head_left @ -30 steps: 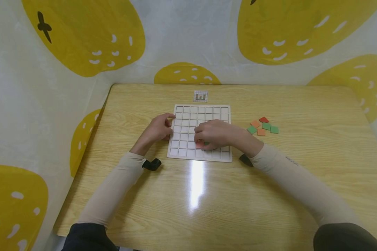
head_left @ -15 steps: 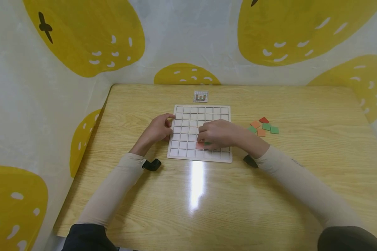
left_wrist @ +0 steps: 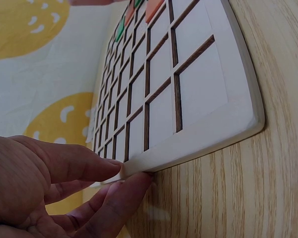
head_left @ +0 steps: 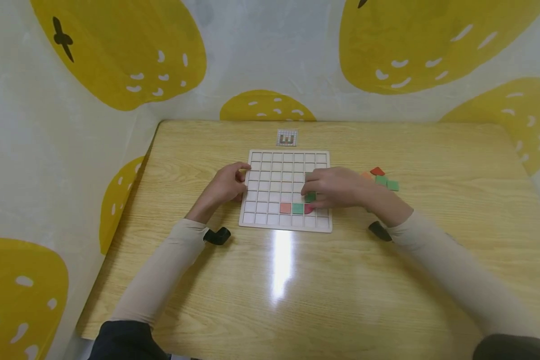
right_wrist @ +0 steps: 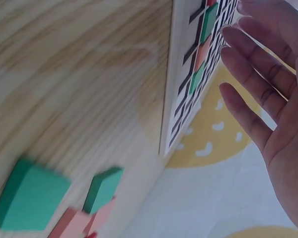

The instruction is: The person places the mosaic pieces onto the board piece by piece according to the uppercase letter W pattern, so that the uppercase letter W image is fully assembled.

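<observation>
A white square grid board (head_left: 263, 196) lies on the table. My left hand (head_left: 227, 184) is at its left side; in the left wrist view the thumb and a finger pinch the board's edge (left_wrist: 193, 148). Over the board's right part hovers my right hand (head_left: 339, 187), its fingers fairly straight and nothing seen held in the right wrist view. In the grid's cells sit an orange tile (head_left: 285, 208), a green tile (head_left: 298, 208), a red piece (head_left: 308, 209) and another green tile (head_left: 310, 198). The hand covers some cells.
Right of the board lie several loose tiles, among them a red piece (head_left: 377, 171) and a green square (head_left: 392, 186); my right arm hides part of the pile. A small pattern card (head_left: 287, 137) lies behind the board. Patterned cloth hangs behind the table (head_left: 198, 145).
My right hand has moved right across the board, off the orange and green tiles, which now show in their cells along with the red piece. The left hand has stayed put.
</observation>
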`<action>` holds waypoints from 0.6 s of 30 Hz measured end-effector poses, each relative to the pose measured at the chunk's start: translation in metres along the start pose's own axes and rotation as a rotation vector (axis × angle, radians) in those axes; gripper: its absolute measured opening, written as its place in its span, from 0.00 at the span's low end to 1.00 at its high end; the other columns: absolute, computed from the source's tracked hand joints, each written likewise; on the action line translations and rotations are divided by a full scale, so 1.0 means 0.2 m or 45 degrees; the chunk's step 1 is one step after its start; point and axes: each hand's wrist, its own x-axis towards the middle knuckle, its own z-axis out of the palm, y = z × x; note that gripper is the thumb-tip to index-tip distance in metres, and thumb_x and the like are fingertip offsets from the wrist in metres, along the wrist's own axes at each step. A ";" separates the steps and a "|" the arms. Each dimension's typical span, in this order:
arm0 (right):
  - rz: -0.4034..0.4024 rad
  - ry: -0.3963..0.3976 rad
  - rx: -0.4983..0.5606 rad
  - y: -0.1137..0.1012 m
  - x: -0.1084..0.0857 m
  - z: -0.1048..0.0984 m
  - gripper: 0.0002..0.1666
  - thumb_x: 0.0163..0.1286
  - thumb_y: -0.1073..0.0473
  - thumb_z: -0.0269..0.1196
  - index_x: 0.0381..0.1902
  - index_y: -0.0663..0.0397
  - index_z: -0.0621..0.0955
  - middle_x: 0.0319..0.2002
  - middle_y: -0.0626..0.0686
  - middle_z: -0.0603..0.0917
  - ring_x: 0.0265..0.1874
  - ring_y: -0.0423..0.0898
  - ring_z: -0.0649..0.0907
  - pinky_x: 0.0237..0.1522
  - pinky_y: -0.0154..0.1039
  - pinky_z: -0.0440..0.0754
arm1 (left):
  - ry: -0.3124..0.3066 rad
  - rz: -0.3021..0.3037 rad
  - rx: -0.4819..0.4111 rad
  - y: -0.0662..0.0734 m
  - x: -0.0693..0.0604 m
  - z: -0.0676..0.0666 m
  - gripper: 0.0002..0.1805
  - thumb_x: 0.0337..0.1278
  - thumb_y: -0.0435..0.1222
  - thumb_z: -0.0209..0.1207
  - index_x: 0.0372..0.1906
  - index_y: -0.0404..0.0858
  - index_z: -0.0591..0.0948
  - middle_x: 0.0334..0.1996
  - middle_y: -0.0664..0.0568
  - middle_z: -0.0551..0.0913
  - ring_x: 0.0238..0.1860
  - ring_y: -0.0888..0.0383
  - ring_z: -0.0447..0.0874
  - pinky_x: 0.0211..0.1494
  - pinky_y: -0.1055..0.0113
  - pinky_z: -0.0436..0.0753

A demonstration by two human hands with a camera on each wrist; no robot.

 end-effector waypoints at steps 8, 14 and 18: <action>0.136 -0.068 -0.014 0.03 -0.12 -0.03 0.17 0.63 0.56 0.71 0.50 0.53 0.86 0.47 0.49 0.87 0.48 0.51 0.83 0.47 0.48 0.86 | -0.003 0.000 0.004 0.00 0.00 0.00 0.33 0.61 0.22 0.59 0.72 0.38 0.70 0.45 0.41 0.74 0.42 0.49 0.76 0.36 0.62 0.89; 0.237 -0.081 -0.029 0.07 -0.21 -0.03 0.18 0.64 0.55 0.71 0.52 0.52 0.86 0.51 0.52 0.86 0.54 0.54 0.83 0.50 0.52 0.86 | -0.004 0.010 -0.003 0.00 0.00 0.00 0.33 0.61 0.22 0.58 0.72 0.38 0.70 0.45 0.41 0.74 0.41 0.49 0.75 0.36 0.61 0.89; 0.285 -0.066 -0.019 0.09 -0.26 -0.05 0.19 0.63 0.55 0.73 0.52 0.51 0.86 0.52 0.54 0.86 0.54 0.55 0.83 0.50 0.54 0.86 | 0.001 0.010 -0.008 -0.01 0.00 0.00 0.33 0.61 0.22 0.58 0.72 0.39 0.70 0.45 0.41 0.74 0.41 0.49 0.76 0.35 0.62 0.89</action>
